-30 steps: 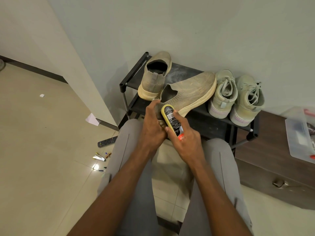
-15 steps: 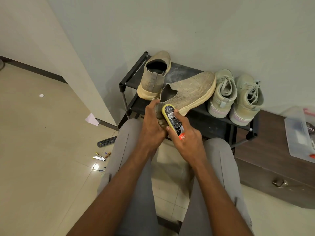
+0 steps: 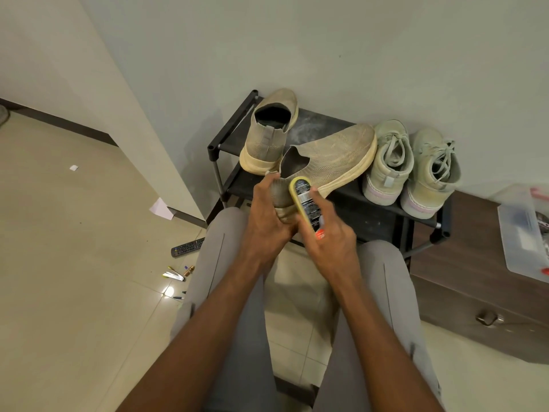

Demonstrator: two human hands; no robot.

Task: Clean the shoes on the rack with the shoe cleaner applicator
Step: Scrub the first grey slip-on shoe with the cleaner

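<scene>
At the middle of the view, just past the knees, a yellow-rimmed oval shoe cleaner applicator with a black printed label and a red end lies in the right hand, whose fingers curl round its body and press its face against the heel of a tan knit slip-on shoe. Directly at 9 o'clock of the applicator, the left hand grips that same heel from the other side, thumb up at the collar. The shoe lies tilted, heel toward the person and toe pointing to 2 o'clock, its cream sole resting on the top shelf of a black metal shoe rack.

At 11 o'clock of the held shoe its matching tan slip-on stands upright, heel toward the camera and touching the first. At 3 o'clock a pair of pale green lace-up sneakers with whitish-pink soles sits side by side against the wall, the nearer one just beside the tilted shoe's toe.

Further out at 4 o'clock stands a dark brown wooden cabinet bearing a clear plastic box; its contents are too blurred to tell. At 8 o'clock, on the glossy beige tiled floor, lie a black remote control and a few small pens and clips.
</scene>
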